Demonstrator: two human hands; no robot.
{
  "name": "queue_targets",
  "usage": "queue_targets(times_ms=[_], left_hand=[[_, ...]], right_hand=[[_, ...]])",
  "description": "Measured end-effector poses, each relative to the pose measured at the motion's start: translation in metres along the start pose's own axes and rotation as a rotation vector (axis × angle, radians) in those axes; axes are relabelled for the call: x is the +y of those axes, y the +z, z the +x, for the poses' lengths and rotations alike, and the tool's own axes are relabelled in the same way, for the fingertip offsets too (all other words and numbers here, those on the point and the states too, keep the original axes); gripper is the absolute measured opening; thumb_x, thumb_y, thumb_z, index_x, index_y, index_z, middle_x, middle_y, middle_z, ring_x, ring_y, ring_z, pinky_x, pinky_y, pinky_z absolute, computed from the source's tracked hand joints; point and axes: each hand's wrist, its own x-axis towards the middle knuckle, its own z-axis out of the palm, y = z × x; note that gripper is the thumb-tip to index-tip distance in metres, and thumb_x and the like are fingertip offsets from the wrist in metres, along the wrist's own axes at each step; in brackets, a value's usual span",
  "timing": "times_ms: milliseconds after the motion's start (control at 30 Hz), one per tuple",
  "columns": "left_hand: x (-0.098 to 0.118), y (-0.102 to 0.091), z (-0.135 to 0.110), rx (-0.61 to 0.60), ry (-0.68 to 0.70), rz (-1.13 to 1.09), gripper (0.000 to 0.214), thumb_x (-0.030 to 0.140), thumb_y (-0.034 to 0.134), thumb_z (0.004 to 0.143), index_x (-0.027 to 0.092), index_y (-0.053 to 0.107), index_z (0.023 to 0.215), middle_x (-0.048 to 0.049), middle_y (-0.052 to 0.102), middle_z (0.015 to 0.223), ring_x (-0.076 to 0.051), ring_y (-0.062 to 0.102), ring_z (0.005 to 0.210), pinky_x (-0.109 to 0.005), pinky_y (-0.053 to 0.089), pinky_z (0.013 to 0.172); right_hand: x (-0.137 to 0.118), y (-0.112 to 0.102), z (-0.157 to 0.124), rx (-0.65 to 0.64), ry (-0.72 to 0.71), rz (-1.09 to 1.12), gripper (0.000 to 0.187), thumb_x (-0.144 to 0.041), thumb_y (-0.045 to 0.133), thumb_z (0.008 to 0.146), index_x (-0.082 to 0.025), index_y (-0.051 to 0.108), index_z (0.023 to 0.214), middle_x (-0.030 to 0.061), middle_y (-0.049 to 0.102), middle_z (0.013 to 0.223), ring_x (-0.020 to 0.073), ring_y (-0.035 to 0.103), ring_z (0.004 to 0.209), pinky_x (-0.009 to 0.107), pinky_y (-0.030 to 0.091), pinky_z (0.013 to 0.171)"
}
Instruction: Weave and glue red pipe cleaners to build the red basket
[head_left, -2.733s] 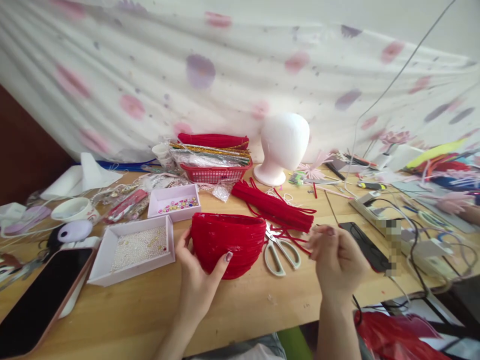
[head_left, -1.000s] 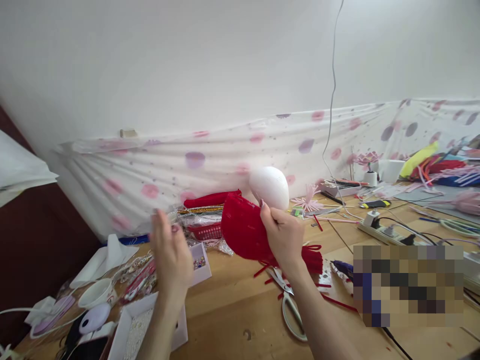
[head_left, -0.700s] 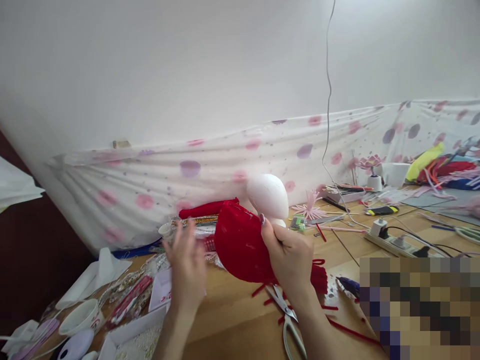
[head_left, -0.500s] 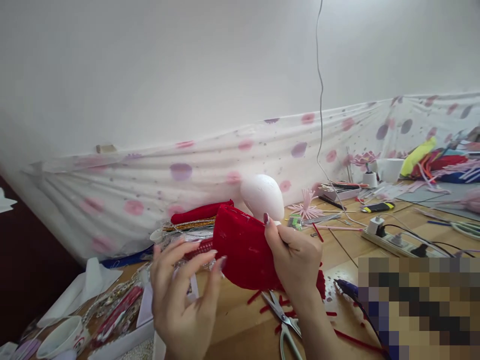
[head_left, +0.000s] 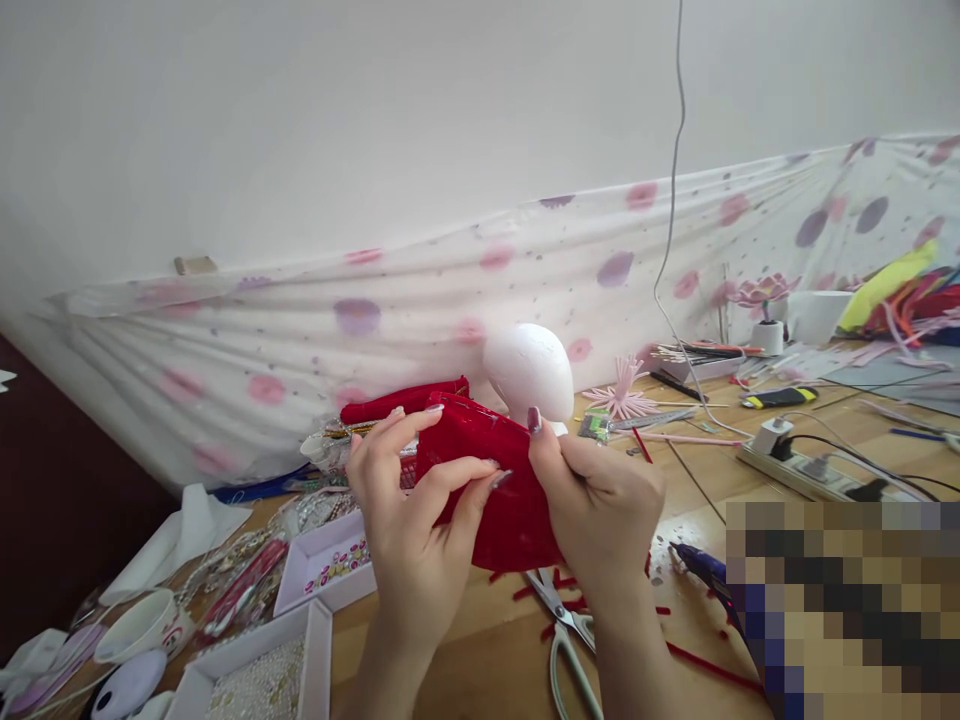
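A curved red piece with a fuzzy, felt-like surface (head_left: 517, 525) is held up before me, with pale flecks and thin strands on it. My right hand (head_left: 607, 510) grips its right side, the thumb lying on the near face. My left hand (head_left: 424, 510) is at its left and front; thumb and index fingertip are pinched together against the surface. Whatever lies between those fingertips is too small to make out. Behind the red piece stands a white egg-shaped foam form (head_left: 529, 372). Below my hands, scissors (head_left: 562, 615) lie on the table among red fuzzy snippets.
White boxes of beads (head_left: 319, 640) and gems (head_left: 281, 585), plus a cup (head_left: 135, 625), are at the left. A glue gun (head_left: 697, 562), partly covered by a pixelated patch, lies at the right. Behind it are a power strip (head_left: 817, 470) and a utility knife (head_left: 780, 398).
My left hand has moved right and up onto the red piece, and its thumb and index finger have closed together. My right hand keeps its grip. The view has shifted slightly.
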Motion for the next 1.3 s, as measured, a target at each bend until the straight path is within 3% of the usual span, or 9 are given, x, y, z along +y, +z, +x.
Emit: queue_targets(times_ms=[167, 300, 500, 767, 967, 1067, 1167, 1233, 1300], left_hand=[[-0.003, 0.005, 0.003, -0.033, 0.029, 0.034, 0.01, 0.028, 0.064, 0.098, 0.028, 0.069, 0.09, -0.0044, 0.064, 0.122, -0.025, 0.057, 0.122, -0.052, 0.034, 0.113], [-0.004, 0.005, 0.005, -0.059, -0.111, -0.173, 0.009, 0.027, 0.063, 0.099, 0.025, 0.066, 0.09, -0.0026, 0.069, 0.112, -0.021, 0.063, 0.113, -0.041, 0.045, 0.104], [-0.004, -0.003, -0.004, 0.038, -0.22, -0.393, 0.039, 0.023, 0.042, 0.107, 0.022, 0.057, 0.07, -0.0015, 0.067, 0.087, -0.018, 0.063, 0.097, -0.038, 0.047, 0.098], [-0.002, -0.01, -0.024, 0.126, -0.065, -0.249, 0.017, 0.008, 0.068, 0.091, 0.024, 0.074, 0.094, 0.0032, 0.07, 0.083, -0.016, 0.065, 0.091, -0.049, 0.045, 0.114], [-0.005, -0.006, -0.032, 0.216, -0.469, -0.581, 0.026, 0.03, 0.051, 0.106, 0.023, 0.062, 0.083, 0.0129, 0.042, 0.045, -0.008, 0.042, 0.042, -0.035, 0.055, 0.093], [-0.012, -0.007, -0.033, 0.202, -0.488, -0.641, 0.05, 0.033, 0.04, 0.109, 0.022, 0.043, 0.061, 0.0112, 0.034, 0.038, -0.008, 0.04, 0.039, -0.033, 0.054, 0.088], [-0.02, -0.011, -0.033, 0.139, -0.365, -0.452, 0.049, 0.025, 0.049, 0.105, 0.021, 0.049, 0.056, 0.0058, 0.056, 0.056, -0.01, 0.058, 0.059, -0.03, 0.052, 0.087], [-0.023, -0.012, -0.032, 0.067, -0.316, -0.314, 0.021, 0.021, 0.064, 0.097, 0.023, 0.07, 0.077, 0.0014, 0.07, 0.094, -0.013, 0.066, 0.089, -0.029, 0.052, 0.087], [-0.024, -0.011, -0.032, 0.005, -0.304, -0.242, 0.011, 0.021, 0.073, 0.092, 0.028, 0.075, 0.1, -0.0008, 0.065, 0.123, -0.017, 0.063, 0.11, -0.029, 0.05, 0.092]], right_hand=[[0.002, 0.004, 0.0, -0.043, 0.08, 0.027, 0.054, -0.026, 0.055, 0.097, -0.02, 0.018, 0.058, -0.0049, 0.017, 0.058, 0.0069, 0.018, 0.051, 0.027, 0.016, 0.045], [0.003, 0.004, 0.001, -0.053, 0.135, 0.041, 0.054, -0.029, 0.055, 0.098, -0.02, 0.019, 0.058, -0.0047, 0.018, 0.057, 0.0072, 0.018, 0.052, 0.027, 0.017, 0.046], [0.004, 0.005, 0.002, -0.046, 0.184, 0.048, 0.053, -0.029, 0.055, 0.097, -0.021, 0.018, 0.059, -0.0042, 0.017, 0.058, 0.0076, 0.018, 0.052, 0.027, 0.017, 0.047], [0.006, 0.007, 0.0, -0.035, 0.251, 0.018, 0.053, -0.032, 0.055, 0.096, -0.021, 0.021, 0.057, -0.0038, 0.017, 0.057, 0.0077, 0.019, 0.051, 0.027, 0.016, 0.046], [0.011, 0.011, 0.001, -0.051, 0.272, -0.003, 0.052, -0.032, 0.054, 0.095, -0.021, 0.022, 0.055, -0.0034, 0.018, 0.056, 0.0082, 0.02, 0.05, 0.028, 0.016, 0.046], [0.015, 0.013, 0.0, -0.053, 0.279, -0.024, 0.052, -0.033, 0.054, 0.095, -0.021, 0.022, 0.056, -0.0032, 0.017, 0.059, 0.0077, 0.02, 0.05, 0.027, 0.017, 0.046], [0.016, 0.015, 0.0, -0.051, 0.276, -0.061, 0.051, -0.032, 0.055, 0.094, -0.021, 0.023, 0.056, -0.0037, 0.017, 0.058, 0.0076, 0.02, 0.051, 0.027, 0.017, 0.047], [0.015, 0.017, -0.001, -0.049, 0.266, -0.087, 0.052, -0.033, 0.055, 0.095, -0.021, 0.023, 0.056, -0.0044, 0.018, 0.056, 0.0077, 0.021, 0.05, 0.027, 0.017, 0.047], [0.012, 0.021, -0.002, -0.05, 0.256, -0.107, 0.053, -0.034, 0.054, 0.096, -0.021, 0.023, 0.056, -0.0049, 0.019, 0.054, 0.0077, 0.021, 0.05, 0.027, 0.016, 0.047]])
